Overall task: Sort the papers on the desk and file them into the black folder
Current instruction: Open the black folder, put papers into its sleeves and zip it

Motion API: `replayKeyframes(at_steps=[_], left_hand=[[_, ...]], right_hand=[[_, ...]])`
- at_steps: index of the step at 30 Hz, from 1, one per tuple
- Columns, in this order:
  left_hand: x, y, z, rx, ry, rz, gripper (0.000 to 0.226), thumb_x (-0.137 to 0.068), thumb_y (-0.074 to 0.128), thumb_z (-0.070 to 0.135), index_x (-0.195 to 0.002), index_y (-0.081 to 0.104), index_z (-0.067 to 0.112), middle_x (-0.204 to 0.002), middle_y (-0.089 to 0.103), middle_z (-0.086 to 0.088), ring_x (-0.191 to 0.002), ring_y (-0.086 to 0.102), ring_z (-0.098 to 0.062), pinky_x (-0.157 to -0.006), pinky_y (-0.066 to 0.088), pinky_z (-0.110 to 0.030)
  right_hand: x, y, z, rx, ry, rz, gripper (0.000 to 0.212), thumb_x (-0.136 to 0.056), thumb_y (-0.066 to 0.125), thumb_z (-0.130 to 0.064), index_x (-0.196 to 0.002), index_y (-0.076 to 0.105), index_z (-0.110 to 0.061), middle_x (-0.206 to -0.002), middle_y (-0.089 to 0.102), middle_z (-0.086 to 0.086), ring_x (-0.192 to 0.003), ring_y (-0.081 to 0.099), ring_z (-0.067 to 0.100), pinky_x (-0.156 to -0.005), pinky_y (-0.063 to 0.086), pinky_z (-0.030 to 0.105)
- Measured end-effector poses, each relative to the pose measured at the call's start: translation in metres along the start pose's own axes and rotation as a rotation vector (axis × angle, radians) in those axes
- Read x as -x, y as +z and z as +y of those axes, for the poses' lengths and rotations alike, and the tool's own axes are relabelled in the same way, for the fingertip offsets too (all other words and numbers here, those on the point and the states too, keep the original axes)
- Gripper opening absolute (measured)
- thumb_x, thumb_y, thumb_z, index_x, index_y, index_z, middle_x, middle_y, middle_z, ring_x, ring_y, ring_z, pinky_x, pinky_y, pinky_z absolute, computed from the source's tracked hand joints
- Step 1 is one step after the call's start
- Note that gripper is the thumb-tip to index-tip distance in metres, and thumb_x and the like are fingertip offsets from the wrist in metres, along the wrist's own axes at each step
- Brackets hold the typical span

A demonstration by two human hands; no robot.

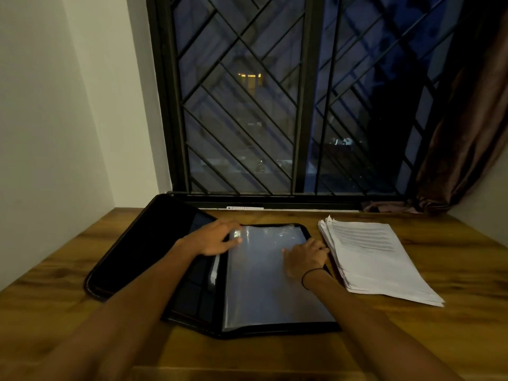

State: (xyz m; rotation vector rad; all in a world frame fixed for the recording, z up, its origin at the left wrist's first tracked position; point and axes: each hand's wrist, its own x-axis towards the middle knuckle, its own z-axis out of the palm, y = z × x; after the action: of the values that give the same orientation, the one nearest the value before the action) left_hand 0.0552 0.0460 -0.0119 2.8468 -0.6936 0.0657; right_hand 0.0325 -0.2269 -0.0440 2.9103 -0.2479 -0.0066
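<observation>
Papers lying stacked on counter beside black folder; light, floppy, prob. best pinching near edge. Left hand, right hand pressing slick sleeve, fingers flat.

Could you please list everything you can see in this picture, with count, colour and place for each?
Black zip folder: one, black, lying open on the desk's left and middle.
Clear plastic sleeves: a stack, count unclear, translucent grey, on the folder's right half.
Stack of printed white paper sheets: one stack, white, on the desk right of the folder.
Wooden desk: one, brown grain, under everything.
Barred window: one, dark frame, behind the desk.
Curtain: one, brown, far right.
Wall: white, left.
Wristband: one, black, on the right wrist.
Left hand: resting on the sleeves' top left corner.
Right hand: resting on the sleeves' right edge.
</observation>
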Motion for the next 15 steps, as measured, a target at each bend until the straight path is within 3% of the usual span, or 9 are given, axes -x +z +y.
replayKeyframes(at_steps=[5,8,11,15], left_hand=[[-0.031,0.015,0.037,0.018,0.006,-0.010,0.063,-0.096,0.057,0.062,-0.149,0.047,0.028,-0.155,0.044,0.003,-0.144,0.039,-0.018,-0.115,0.034,-0.030],[-0.043,0.019,0.045,0.039,-0.021,-0.050,0.080,-0.088,0.057,0.077,-0.152,0.043,0.032,-0.151,0.044,0.006,-0.141,0.041,-0.015,-0.113,0.036,-0.030],[-0.056,0.032,0.046,0.040,0.003,-0.072,0.095,-0.076,0.047,0.095,-0.151,0.041,0.037,-0.151,0.046,0.009,-0.140,0.043,-0.014,-0.115,0.039,-0.036],[-0.067,0.049,0.053,0.067,0.008,-0.128,0.104,-0.076,0.050,0.092,-0.159,0.030,0.033,-0.164,0.031,0.008,-0.150,0.030,-0.013,-0.124,0.027,-0.035]], right_hand=[[0.001,-0.004,0.016,-0.149,-0.115,0.111,0.063,-0.104,0.033,-0.053,-0.140,0.054,-0.006,-0.143,0.046,0.022,-0.133,0.043,0.039,-0.109,0.038,0.047],[-0.007,-0.018,0.041,-0.359,-0.215,0.214,0.039,-0.102,0.048,-0.037,-0.124,0.063,-0.009,-0.128,0.062,0.018,-0.118,0.058,0.034,-0.099,0.047,0.041],[-0.022,-0.037,0.082,-0.477,-0.163,0.243,0.028,-0.096,0.058,-0.028,-0.111,0.066,-0.007,-0.115,0.068,0.019,-0.109,0.065,0.038,-0.089,0.054,0.043],[-0.073,-0.022,0.153,-0.538,0.086,0.097,0.035,-0.093,0.066,-0.030,-0.119,0.063,-0.007,-0.123,0.066,0.016,-0.115,0.063,0.038,-0.096,0.054,0.045]])
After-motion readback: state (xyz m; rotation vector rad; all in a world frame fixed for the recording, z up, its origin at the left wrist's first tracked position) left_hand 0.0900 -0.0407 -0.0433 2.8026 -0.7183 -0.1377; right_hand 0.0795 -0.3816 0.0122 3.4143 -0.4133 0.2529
